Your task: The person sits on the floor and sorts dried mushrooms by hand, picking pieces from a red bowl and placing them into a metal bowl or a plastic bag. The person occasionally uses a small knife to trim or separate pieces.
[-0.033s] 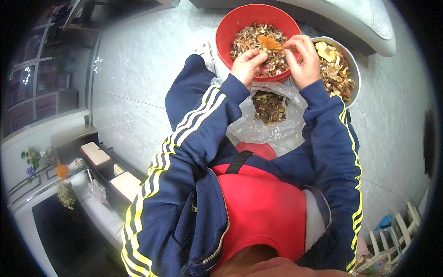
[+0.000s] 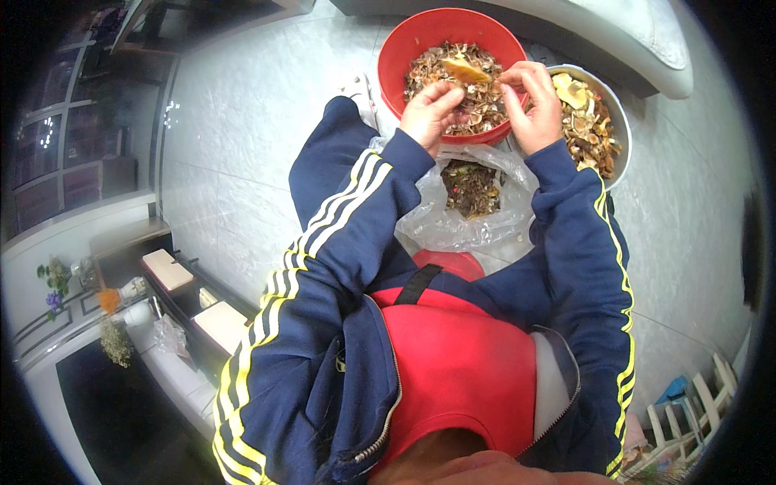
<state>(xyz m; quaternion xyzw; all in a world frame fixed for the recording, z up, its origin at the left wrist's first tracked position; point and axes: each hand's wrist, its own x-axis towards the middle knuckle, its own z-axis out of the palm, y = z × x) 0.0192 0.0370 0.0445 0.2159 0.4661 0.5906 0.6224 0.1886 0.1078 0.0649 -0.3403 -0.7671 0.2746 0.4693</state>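
The yellow-orange mushroom [image 2: 466, 70] is positioned above the red tub [image 2: 394, 65], between the two hands: ahead of the left fingertips and left of the right fingertips. The left hand [image 2: 434, 113] is closed in a narrow pinch, thumb against forefinger, holding the mushroom from its near side. The right hand [image 2: 533, 101] is curled, with thumb and forefinger close to the mushroom's right edge; whether they touch it cannot be determined. Mushroom pieces [image 2: 424, 71] fill the tub below. The white basin [image 2: 622, 117], containing more mushrooms [image 2: 592, 133], stands right of the right hand. The clear plastic bag [image 2: 465, 234], containing dark scraps [image 2: 473, 190], lies nearer the body.
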